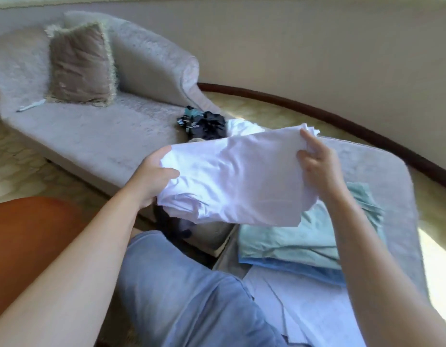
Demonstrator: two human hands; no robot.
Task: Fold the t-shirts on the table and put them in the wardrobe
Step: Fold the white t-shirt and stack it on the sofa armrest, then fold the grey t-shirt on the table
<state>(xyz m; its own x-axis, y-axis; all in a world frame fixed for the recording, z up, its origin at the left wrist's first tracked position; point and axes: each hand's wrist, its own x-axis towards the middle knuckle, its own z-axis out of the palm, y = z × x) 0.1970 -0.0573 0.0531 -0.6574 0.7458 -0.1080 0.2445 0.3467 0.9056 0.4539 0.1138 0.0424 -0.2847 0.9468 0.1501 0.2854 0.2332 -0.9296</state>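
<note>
Head view: left hand (152, 177) and right hand (318, 169) hold white t-shirt (232, 179) airborne, fingers (308, 141) clamped on its ends. Suggest: pull taut, square edges, lower onto bench (382, 169) beside folded stack (304, 242).

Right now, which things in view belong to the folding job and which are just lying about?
Job: white shirt, gripped by the left hand and right hand; folded teal shirt; blue shirt under it; dark clothes, probably waiting.
Lying about: sofa; cushion; small white object on the sofa.
</note>
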